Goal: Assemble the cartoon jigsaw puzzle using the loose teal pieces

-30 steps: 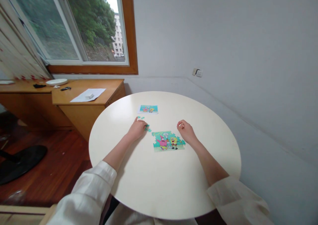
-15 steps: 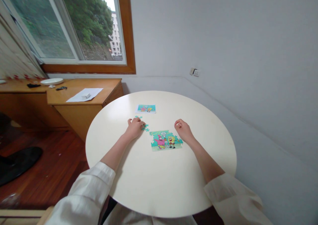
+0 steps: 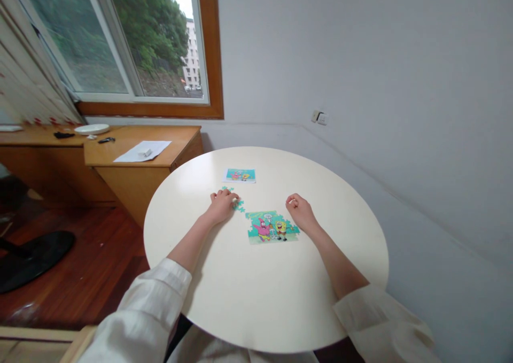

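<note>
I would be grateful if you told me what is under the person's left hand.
Loose teal puzzle pieces peek out beyond and beside the left hand, on the white table. What lies directly beneath it is covered; more pieces cannot be ruled out.

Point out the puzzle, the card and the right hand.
Puzzle [image 3: 273, 228]: head view, middle of the joined part.
Card [image 3: 240, 175]: head view, printed face.
Right hand [image 3: 300, 210]: head view, middle of the hand.
</note>
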Motion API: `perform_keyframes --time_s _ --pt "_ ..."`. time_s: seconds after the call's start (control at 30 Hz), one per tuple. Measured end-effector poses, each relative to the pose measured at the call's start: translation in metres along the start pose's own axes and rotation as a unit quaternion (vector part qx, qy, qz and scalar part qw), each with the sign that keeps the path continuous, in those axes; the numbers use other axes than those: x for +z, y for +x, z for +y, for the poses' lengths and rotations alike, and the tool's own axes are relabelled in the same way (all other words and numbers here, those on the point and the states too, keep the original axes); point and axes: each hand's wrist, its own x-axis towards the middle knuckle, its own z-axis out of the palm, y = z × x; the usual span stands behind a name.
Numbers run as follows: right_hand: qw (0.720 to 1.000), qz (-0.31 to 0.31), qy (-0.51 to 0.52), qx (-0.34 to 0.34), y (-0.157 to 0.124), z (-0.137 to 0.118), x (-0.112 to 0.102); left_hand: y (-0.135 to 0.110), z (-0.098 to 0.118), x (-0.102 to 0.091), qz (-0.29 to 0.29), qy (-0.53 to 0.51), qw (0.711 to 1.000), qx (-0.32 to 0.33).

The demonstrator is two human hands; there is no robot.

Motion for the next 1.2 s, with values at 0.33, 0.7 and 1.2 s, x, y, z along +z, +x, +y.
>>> perform_keyframes --time_s 0.33,0.7,1.2 --pt "1.0 -0.004 0.001 -0.004 0.0 0.003 0.0 0.002 -0.006 0.0 -0.005 -0.004 1.0 -0.009" --pt "1.0 -0.008 0.003 -0.004 -0.001 -0.003 -0.002 0.0 -0.007 -0.002 0.004 -0.04 0.999 0.003" --pt "0.998 -0.011 0.059 -0.032 -0.001 -0.008 -0.001 0.001 0.008 -0.009 0.081 -0.465 0.879 -0.066"
